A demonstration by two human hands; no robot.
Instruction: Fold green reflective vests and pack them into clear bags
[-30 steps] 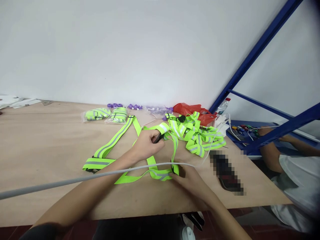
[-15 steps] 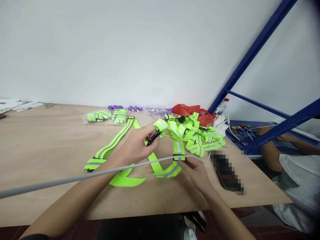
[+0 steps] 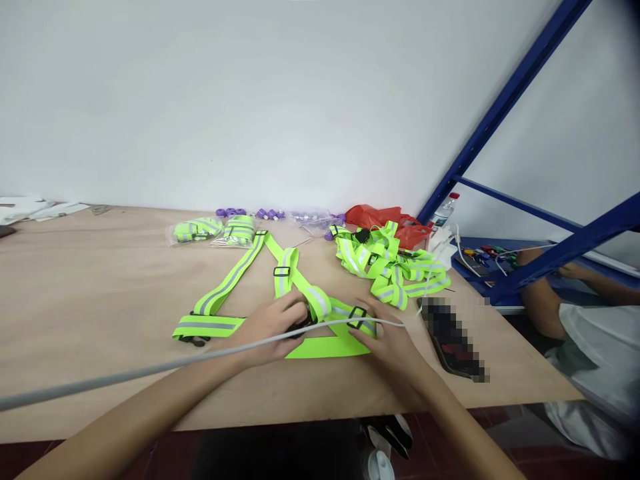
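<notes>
A neon-green reflective harness [image 3: 227, 287] with grey stripes lies spread on the table in front of me. My left hand [image 3: 277, 327] is closed around a black buckle [image 3: 299, 327] on one of its straps, low over the tabletop; the fingers partly cover it. At the harness's right corner, my right hand [image 3: 393, 337] has thumb and fingers on the strap edge beside a black slider [image 3: 357, 318]. Another black slider [image 3: 281, 271] sits on the upright strap farther back. A thin white cable [image 3: 200, 357] passes in front of both hands.
A tangled pile of similar straps [image 3: 395, 267] lies at the right, before a red plastic bag [image 3: 380, 217]. Two bagged harnesses [image 3: 239, 231] and purple rolls [image 3: 230, 213] are at the back. A phone [image 3: 450, 340] lies right. Beyond the blue frame [image 3: 500, 107] sits another person.
My left hand has brought the buckle down and toward me, laying that strap over the harness, away from the pile. The right-hand corner strap now lies flatter, and my right fingers have spread slightly.
</notes>
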